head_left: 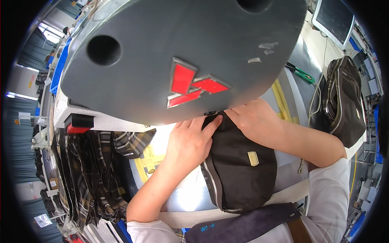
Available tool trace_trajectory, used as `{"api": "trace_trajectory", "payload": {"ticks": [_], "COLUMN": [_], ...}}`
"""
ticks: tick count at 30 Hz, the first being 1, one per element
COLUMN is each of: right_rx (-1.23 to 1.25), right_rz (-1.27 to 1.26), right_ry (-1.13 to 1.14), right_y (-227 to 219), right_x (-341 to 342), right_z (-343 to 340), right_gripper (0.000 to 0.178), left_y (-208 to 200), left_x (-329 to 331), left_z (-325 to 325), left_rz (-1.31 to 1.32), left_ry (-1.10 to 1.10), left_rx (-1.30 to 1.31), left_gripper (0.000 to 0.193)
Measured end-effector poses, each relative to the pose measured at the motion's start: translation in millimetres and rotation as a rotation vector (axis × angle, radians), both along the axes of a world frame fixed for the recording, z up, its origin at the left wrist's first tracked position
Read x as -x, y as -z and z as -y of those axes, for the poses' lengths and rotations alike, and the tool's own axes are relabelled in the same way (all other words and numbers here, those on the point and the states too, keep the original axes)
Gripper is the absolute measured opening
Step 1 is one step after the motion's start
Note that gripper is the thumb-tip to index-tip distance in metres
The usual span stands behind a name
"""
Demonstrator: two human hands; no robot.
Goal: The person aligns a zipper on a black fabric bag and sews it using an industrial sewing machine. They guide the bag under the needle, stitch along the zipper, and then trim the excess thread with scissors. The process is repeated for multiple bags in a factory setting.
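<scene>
A dark brown fabric bag [243,182] lies lengthwise in front of me, a silver zipper [215,186] curving along its left side and a small yellow patch on its face. My left hand [192,137] grips the bag's far end from the left, its thumb pressed on the cloth. From the right, my right hand [253,119] is closed on the same end, fingers bent. The low edge of a big dark grey machine head [162,40] with a red emblem overhangs both hands and hides several fingertips and the bag's far edge.
Plaid fabric pieces [89,174] hang in a stack at the left. Another dark zippered bag [348,101] stands at the right. Green-handled snips [302,73] and a loose cord [319,93] lie near a tablet-like screen [334,20]. Yellow tape strips [283,101] mark the metal worktop.
</scene>
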State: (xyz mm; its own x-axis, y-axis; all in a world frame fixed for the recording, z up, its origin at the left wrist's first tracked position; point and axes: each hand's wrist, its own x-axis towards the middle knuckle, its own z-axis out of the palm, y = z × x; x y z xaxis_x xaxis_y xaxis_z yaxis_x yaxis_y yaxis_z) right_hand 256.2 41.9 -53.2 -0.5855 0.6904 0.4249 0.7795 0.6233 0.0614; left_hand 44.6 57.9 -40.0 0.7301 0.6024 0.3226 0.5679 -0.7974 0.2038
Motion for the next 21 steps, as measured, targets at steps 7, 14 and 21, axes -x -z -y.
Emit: {"api": "trace_trajectory", "payload": {"ticks": [7, 14, 21], "right_rx": [-0.012, -0.003, 0.065], "right_rz": [-0.014, -0.051, 0.002], "right_ry": [0.001, -0.002, 0.037], "right_y": [-3.8, 0.1, -0.2], "right_x": [0.8, 1.0, -2.1], "right_z": [-4.1, -0.5, -14.1], "right_gripper": [0.015, 0.017, 0.016], "left_y": [-2.4, -0.7, -1.1], "left_x": [1.0, 0.7, 0.6], "left_z": [-2.4, -1.4, -12.5], "left_rz": [-0.013, 0.007, -0.048], "left_ry": [-0.005, -0.003, -0.039], "left_rx": [0.014, 0.001, 0.012], "left_gripper": [0.049, 0.049, 0.045]}}
